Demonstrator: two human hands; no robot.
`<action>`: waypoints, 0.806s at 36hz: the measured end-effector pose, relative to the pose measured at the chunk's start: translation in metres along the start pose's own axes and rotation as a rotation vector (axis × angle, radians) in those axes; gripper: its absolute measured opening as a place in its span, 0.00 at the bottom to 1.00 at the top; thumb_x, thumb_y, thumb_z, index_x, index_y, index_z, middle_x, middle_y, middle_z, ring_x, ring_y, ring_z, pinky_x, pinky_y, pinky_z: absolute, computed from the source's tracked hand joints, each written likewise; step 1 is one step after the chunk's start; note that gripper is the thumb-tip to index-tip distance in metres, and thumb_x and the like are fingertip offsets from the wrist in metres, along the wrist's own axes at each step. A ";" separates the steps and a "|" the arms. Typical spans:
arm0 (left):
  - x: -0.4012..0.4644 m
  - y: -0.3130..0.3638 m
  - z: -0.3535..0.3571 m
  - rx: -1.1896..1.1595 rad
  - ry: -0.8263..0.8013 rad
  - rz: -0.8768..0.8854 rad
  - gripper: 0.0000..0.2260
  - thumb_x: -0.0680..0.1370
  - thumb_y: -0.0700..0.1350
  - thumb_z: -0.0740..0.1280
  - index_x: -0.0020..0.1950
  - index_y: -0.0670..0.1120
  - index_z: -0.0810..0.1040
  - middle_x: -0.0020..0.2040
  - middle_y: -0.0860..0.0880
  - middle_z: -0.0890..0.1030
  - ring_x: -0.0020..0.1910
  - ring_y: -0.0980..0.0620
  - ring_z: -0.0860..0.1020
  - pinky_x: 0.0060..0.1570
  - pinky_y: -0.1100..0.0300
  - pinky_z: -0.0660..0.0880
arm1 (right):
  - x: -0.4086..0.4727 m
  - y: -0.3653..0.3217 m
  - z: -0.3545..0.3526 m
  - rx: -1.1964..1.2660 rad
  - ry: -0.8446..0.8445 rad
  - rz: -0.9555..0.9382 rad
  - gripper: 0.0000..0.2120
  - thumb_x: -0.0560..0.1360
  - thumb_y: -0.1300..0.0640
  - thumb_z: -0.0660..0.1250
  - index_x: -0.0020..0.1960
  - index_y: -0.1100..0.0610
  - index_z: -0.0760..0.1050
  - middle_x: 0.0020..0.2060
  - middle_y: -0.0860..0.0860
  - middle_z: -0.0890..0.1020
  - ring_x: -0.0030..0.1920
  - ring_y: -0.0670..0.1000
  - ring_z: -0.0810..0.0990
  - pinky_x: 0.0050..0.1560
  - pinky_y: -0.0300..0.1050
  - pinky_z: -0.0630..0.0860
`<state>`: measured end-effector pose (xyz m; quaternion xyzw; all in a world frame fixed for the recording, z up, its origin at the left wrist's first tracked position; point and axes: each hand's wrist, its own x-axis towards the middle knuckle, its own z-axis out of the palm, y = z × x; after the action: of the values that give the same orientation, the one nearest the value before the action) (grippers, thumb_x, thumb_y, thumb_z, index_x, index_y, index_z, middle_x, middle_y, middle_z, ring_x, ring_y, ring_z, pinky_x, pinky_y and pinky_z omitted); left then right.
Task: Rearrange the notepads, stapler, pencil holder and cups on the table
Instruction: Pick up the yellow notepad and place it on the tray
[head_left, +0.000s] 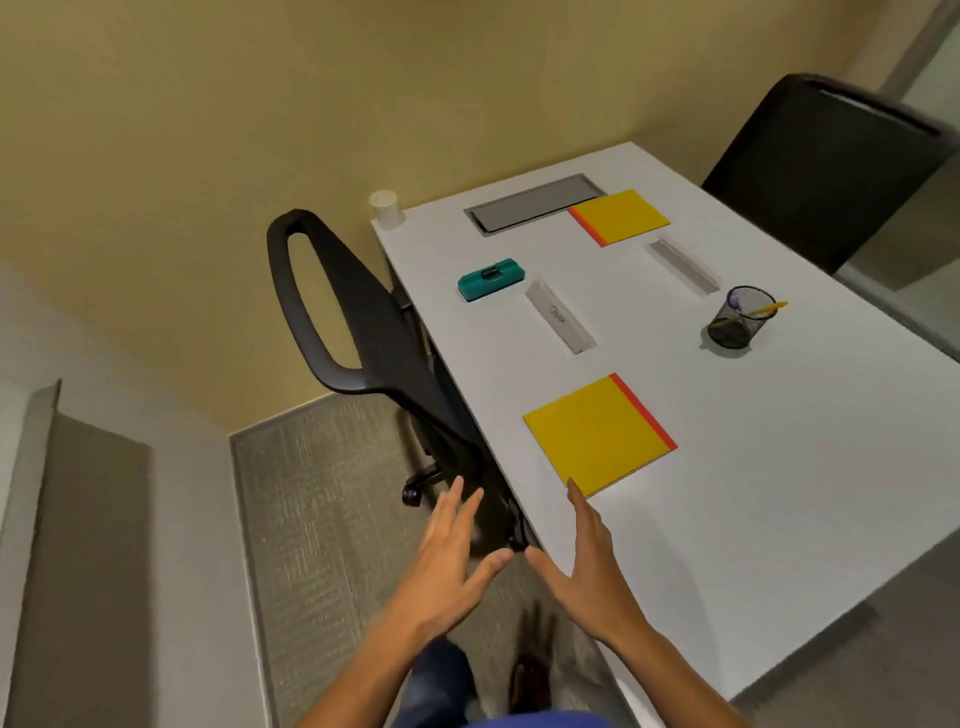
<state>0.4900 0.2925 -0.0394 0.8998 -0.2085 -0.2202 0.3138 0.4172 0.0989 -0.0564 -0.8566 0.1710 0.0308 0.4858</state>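
A yellow notepad with a red edge (597, 434) lies near the front of the white table (753, 493). A second yellow notepad (621, 215) lies at the far end. A teal stapler (491, 279) sits near the left edge. The black mesh pencil holder (740, 317), with a yellow pen in it, stands at the right. A white paper cup (384, 208) stands on the far left corner. My left hand (452, 561) hovers open beside the table's left edge. My right hand (587, 556) is open over the table edge, its fingertips just short of the near notepad's corner.
A black office chair (353, 322) is pushed against the table's left side, another black chair (831, 166) at the far right. A grey cable hatch (530, 202) and two grey slots (558, 322) (680, 265) are set in the tabletop. Carpet and beige walls surround.
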 end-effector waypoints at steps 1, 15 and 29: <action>0.010 -0.001 -0.002 0.011 -0.015 0.019 0.40 0.74 0.75 0.52 0.81 0.58 0.46 0.80 0.57 0.37 0.79 0.56 0.38 0.78 0.50 0.48 | 0.003 0.000 0.000 -0.004 0.012 0.015 0.46 0.76 0.39 0.69 0.76 0.34 0.37 0.81 0.43 0.50 0.80 0.50 0.52 0.77 0.55 0.58; 0.149 -0.013 -0.066 0.010 -0.191 0.281 0.37 0.77 0.69 0.57 0.81 0.56 0.49 0.82 0.56 0.42 0.80 0.55 0.44 0.78 0.52 0.51 | 0.092 -0.036 0.017 0.076 0.310 0.216 0.44 0.77 0.47 0.71 0.81 0.43 0.44 0.80 0.49 0.55 0.79 0.52 0.57 0.74 0.50 0.61; 0.231 0.029 -0.062 -0.075 -0.375 0.292 0.40 0.79 0.62 0.63 0.81 0.48 0.44 0.82 0.49 0.45 0.81 0.51 0.45 0.79 0.52 0.48 | 0.134 -0.031 0.020 0.384 0.551 0.568 0.38 0.77 0.52 0.73 0.80 0.49 0.56 0.70 0.53 0.68 0.68 0.56 0.71 0.65 0.51 0.71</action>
<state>0.7048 0.1826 -0.0380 0.7912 -0.3825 -0.3433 0.3314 0.5550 0.0953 -0.0709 -0.6460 0.5257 -0.0986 0.5446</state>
